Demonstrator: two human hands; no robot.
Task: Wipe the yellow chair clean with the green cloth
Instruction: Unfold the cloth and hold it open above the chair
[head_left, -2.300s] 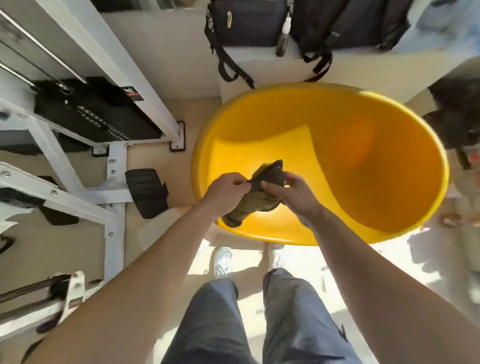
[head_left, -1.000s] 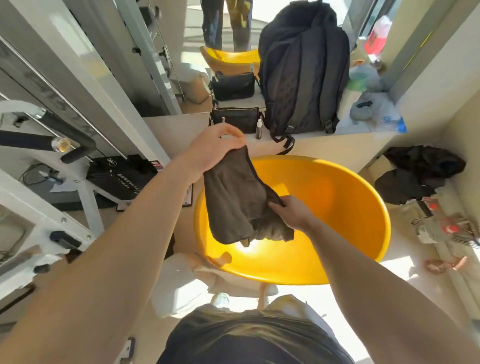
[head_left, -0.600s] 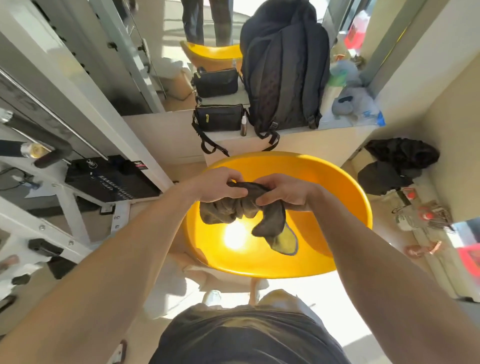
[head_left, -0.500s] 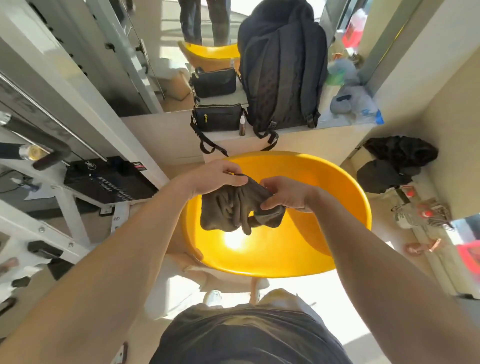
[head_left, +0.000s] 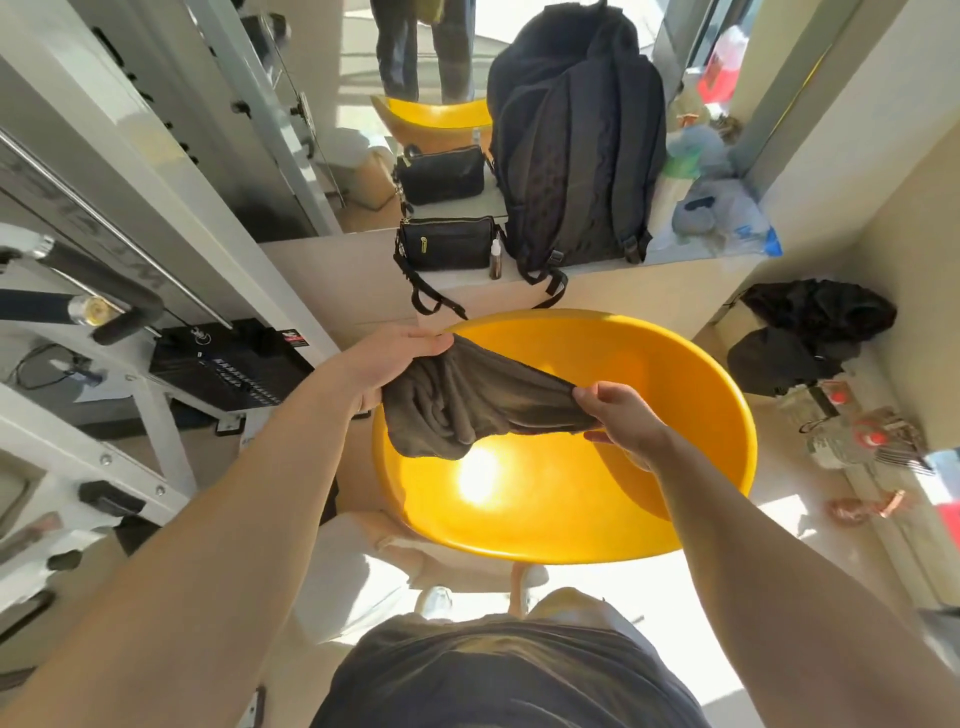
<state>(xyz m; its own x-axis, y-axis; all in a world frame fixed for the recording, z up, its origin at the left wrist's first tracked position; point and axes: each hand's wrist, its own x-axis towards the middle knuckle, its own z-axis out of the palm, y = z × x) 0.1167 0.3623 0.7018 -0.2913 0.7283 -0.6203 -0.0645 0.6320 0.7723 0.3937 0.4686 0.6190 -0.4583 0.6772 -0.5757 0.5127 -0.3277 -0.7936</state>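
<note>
Head view: you are standing over the round, glossy yellow plastic chair (head_left: 649, 415), sun glaring on its seat. Above its left rim you are stretching the dark olive-green cloth (head_left: 467, 405), which is sagging in folds. Your left hand (head_left: 387, 364) is pinching its upper corner, and your right hand (head_left: 621, 421) is pinching the opposite corner.

sunlit beige floor (head_left: 618, 587), mirror (head_left: 358, 67) above a white ledge (head_left: 613, 291).
</note>
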